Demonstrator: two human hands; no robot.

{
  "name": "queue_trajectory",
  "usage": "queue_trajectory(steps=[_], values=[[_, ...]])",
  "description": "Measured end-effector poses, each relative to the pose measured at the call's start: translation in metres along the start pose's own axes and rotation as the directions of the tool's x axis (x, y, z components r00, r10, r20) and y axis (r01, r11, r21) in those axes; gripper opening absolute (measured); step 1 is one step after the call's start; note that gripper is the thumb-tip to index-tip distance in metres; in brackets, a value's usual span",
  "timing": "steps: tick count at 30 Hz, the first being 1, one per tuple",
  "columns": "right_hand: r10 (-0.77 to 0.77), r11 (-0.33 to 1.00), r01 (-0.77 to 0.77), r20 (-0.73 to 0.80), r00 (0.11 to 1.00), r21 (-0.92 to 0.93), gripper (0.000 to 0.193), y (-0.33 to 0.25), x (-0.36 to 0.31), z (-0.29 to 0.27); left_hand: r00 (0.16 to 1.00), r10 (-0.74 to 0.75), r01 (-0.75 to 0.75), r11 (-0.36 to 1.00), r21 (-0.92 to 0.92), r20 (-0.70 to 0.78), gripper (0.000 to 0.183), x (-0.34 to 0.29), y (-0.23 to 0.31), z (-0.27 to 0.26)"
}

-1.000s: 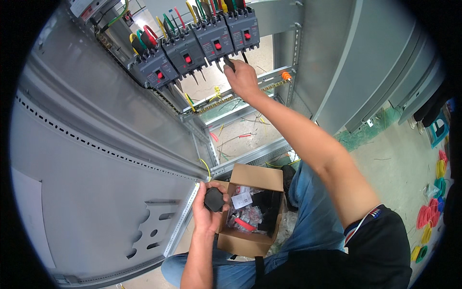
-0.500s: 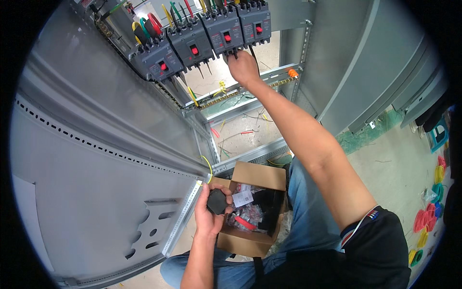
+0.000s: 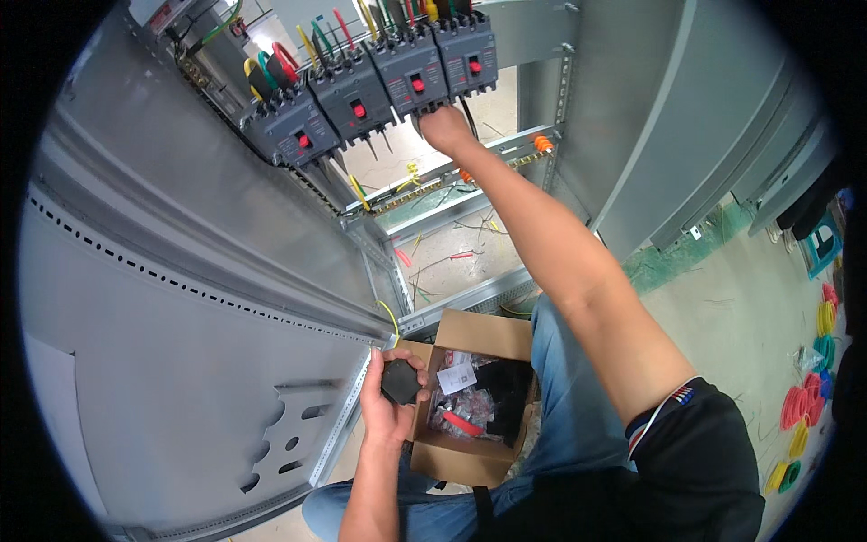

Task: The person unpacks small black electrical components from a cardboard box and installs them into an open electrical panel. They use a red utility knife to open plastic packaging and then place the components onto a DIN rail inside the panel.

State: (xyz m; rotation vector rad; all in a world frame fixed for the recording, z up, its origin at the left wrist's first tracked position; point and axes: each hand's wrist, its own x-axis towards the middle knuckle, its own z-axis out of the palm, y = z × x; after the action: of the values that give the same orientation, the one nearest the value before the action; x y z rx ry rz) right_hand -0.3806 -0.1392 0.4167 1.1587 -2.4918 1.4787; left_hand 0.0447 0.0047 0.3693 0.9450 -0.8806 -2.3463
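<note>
Four-sided grey circuit breakers with red toggles hang in a slanting row, several side by side. My right hand (image 3: 446, 131) reaches up to the lower edge of the third circuit breaker from the left (image 3: 408, 65); its fingers are curled, and their tips and anything in them are hidden. Low in front of me, my left hand (image 3: 386, 414) is closed around a dark, roughly hexagonal black piece (image 3: 400, 382), beside an open cardboard box (image 3: 483, 332). Inside the box lie clear plastic bags (image 3: 462, 408), a white paper slip (image 3: 456, 378), a red strip and black items.
A grey metal cabinet door (image 3: 199, 361) stands on the left, grey panels (image 3: 650, 117) on the right. Perforated frame rails (image 3: 470, 296) cross below the breakers. Wire scraps (image 3: 461, 256) litter the floor. Coloured wire coils (image 3: 795, 406) lie far right.
The view has shifted slightly, so the breakers sit a little further left. My right hand stays at the same breaker's lower edge, and my left hand keeps hold of the black piece.
</note>
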Motion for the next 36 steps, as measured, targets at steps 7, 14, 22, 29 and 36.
queue_trajectory(steps=[7,14,22,29,36], values=[[0.141,0.974,0.048,0.756,0.639,-0.222,0.055,0.007,-0.077,-0.029,1.0,0.013,-0.015,0.997,-0.08,-0.025,0.067,-0.01,0.004,0.007],[-0.696,0.703,0.522,0.619,0.364,0.483,0.064,-0.079,-0.234,-0.076,0.999,-0.007,0.001,0.991,-0.131,-0.05,0.076,-0.008,0.009,0.023],[-0.685,0.687,0.56,0.668,0.29,0.462,0.051,-0.085,-0.261,-0.071,0.999,0.044,-0.042,0.985,-0.169,0.004,0.075,-0.015,0.006,0.024],[-0.771,0.594,0.666,0.555,0.313,0.45,0.039,-0.082,-0.259,-0.072,0.998,0.058,-0.056,0.974,-0.218,0.005,0.071,-0.012,0.008,0.02],[-0.743,0.626,0.653,0.581,0.333,0.426,0.031,-0.085,-0.266,-0.073,0.999,0.036,-0.036,0.965,-0.261,-0.006,0.057,-0.008,0.001,0.01]])
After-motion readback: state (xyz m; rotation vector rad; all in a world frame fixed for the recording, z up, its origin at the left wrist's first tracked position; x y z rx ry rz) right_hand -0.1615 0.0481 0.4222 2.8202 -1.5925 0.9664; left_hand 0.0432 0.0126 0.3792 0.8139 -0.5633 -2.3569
